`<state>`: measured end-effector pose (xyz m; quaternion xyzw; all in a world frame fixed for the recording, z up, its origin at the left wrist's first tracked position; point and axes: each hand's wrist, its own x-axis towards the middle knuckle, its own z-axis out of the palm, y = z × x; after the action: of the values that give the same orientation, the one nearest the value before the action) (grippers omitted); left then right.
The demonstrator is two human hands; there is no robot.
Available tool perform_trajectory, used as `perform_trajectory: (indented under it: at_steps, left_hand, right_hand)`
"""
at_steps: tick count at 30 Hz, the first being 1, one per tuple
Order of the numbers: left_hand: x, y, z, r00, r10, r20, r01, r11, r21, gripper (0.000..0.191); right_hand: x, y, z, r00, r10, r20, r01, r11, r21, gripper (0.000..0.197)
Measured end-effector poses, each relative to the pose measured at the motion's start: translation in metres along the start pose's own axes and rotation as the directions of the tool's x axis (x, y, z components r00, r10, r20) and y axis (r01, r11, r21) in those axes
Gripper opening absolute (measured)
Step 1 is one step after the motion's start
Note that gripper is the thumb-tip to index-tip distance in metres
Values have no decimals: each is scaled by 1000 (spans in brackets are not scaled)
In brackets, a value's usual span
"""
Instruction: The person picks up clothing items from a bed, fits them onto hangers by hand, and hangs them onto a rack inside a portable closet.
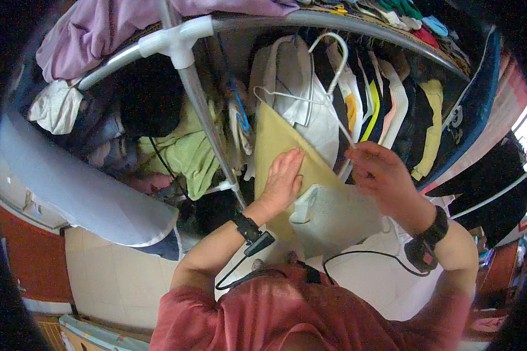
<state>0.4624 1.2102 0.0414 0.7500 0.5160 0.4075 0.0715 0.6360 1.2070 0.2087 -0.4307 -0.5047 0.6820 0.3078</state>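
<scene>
My right hand (380, 182) pinches one end of a white clothes hanger (340, 123). The hanger is tilted, and its hook (343, 46) points up, below the rack's top rail. At its other end the hanger meets the upper corner of a yellow garment (281, 136), which hangs down in front of me. My left hand (283, 175) rests on the front of this garment with its fingers stretched out. A pale cuff or tab (305, 205) shows on the garment below that hand. Behind the hanger is a white collared garment (323, 116).
A metal clothes rack with a white pipe joint (175, 41) and an upright pole (204, 118) stands before me. Several garments (393, 101) hang to the right. Purple cloth (101, 35) drapes over the top; green cloth (189, 155) hangs at left. A cable (377, 253) loops near my right wrist.
</scene>
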Motion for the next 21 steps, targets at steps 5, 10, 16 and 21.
perform_trajectory:
  at_steps: [5,10,16,21]
  left_hand:
    - [6,-11,14,997,-67,-48,66,998,-22,51]
    - [29,-23,10,969,-157,-188,157,987,-17,49]
    - [62,-41,12,929,-229,-291,186,968,-169,47]
    - [85,-57,8,901,-289,-324,203,940,-272,44]
  right_hand:
    - [33,-2,-19,980,-149,134,168,975,-145,15]
    - [76,-17,-14,962,-166,217,161,986,38,11]
    - [133,-27,-12,962,-187,198,156,975,160,6]
    - [167,-42,-13,949,-266,169,242,959,147,12]
